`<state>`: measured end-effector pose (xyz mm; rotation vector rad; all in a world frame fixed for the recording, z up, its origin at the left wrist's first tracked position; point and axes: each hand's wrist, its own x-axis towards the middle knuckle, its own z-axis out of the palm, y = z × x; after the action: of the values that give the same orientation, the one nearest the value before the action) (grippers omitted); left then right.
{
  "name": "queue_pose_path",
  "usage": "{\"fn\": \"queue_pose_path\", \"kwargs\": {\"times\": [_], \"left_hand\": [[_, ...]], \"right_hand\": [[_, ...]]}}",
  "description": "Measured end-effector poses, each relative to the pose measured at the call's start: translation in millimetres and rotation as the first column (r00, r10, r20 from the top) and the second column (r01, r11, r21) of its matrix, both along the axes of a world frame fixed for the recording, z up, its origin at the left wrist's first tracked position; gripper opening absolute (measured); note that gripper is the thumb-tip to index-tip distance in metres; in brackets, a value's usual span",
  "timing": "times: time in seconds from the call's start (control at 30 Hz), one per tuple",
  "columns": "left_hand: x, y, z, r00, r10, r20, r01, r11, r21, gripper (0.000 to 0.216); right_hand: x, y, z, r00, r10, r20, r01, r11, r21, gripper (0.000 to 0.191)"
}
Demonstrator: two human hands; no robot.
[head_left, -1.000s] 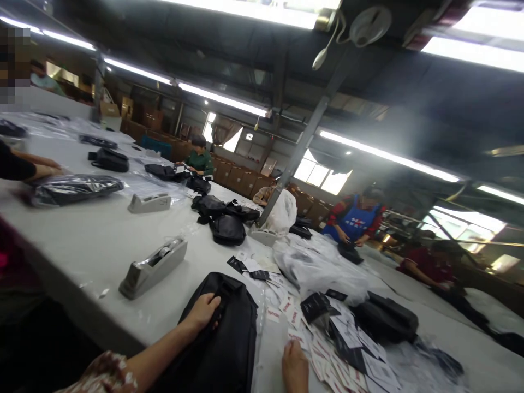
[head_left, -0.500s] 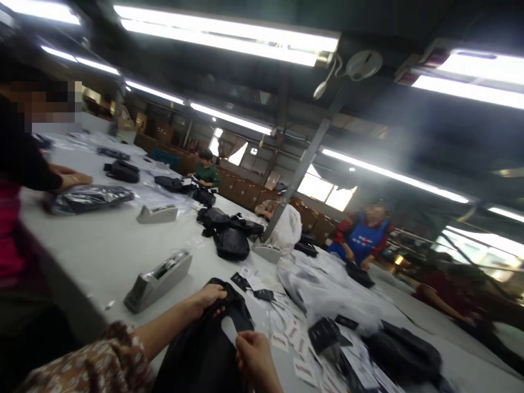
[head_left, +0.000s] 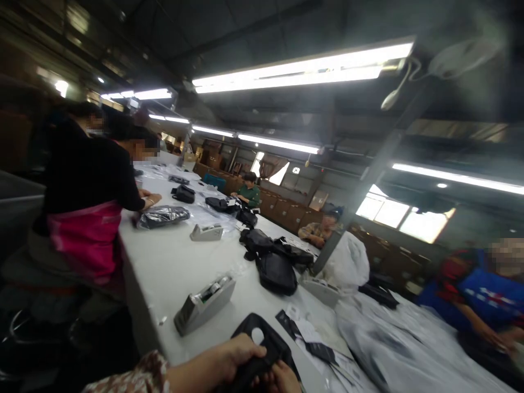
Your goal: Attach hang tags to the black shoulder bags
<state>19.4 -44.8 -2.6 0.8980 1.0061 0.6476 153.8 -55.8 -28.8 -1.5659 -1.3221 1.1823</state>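
Note:
At the bottom edge, my left hand [head_left: 237, 357] grips the near end of a black bag [head_left: 266, 341] that lies on the long white table [head_left: 172, 267]. My right hand [head_left: 282, 379] shows only its fingertips, curled against the same bag just below my left hand. A small white round tag or hole shows on the bag's top face. Black and white paper tags [head_left: 305, 335] lie scattered just right of the bag.
A grey tape dispenser [head_left: 204, 303] stands left of the bag, another tape dispenser [head_left: 207, 232] farther back. A pile of black bags [head_left: 274, 259] sits mid-table, clear plastic wrappers [head_left: 388, 344] to the right. A person in a black top and pink apron [head_left: 88, 207] works at the left; others sit opposite.
The camera has swung left and up, so the bag and my hands sit at the bottom edge. My right hand has come in to the bag beside my left hand.

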Motion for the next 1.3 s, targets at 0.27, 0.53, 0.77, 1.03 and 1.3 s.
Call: {"fn": "queue_pose_path", "kwargs": {"times": [0.27, 0.53, 0.77, 1.03, 1.3], "left_hand": [[1.2, -2.3, -23.1, 1.000, -0.013, -0.011, 0.014, 0.998, 0.066, 0.011], [1.4, 7.6, -37.8, 0.997, -0.008, -0.070, 0.016, 0.993, 0.116, 0.008], [5.1, 6.3, -42.9, 0.993, 0.021, -0.119, 0.007, 0.972, 0.234, 0.011], [6.4, 9.7, -41.4, 0.950, 0.198, -0.241, -0.046, 0.852, 0.521, 0.010], [-2.1, 8.9, -51.4, 0.911, 0.325, -0.255, -0.120, 0.799, 0.589, 0.019]], "right_hand": [[23.8, -29.6, 3.3, 0.986, -0.100, -0.133, 0.088, 0.992, -0.093, 0.024], [42.5, -52.7, 23.0, 0.893, -0.022, -0.449, -0.017, 0.997, -0.081, 0.035], [46.9, -62.5, 16.5, 0.846, 0.010, -0.533, 0.030, 0.997, 0.066, 0.035], [16.9, -26.6, 20.0, 0.984, 0.007, -0.179, 0.025, 0.984, 0.176, 0.026], [-2.3, -2.7, -11.7, 0.988, -0.109, -0.110, 0.121, 0.986, 0.113, 0.041]]}}
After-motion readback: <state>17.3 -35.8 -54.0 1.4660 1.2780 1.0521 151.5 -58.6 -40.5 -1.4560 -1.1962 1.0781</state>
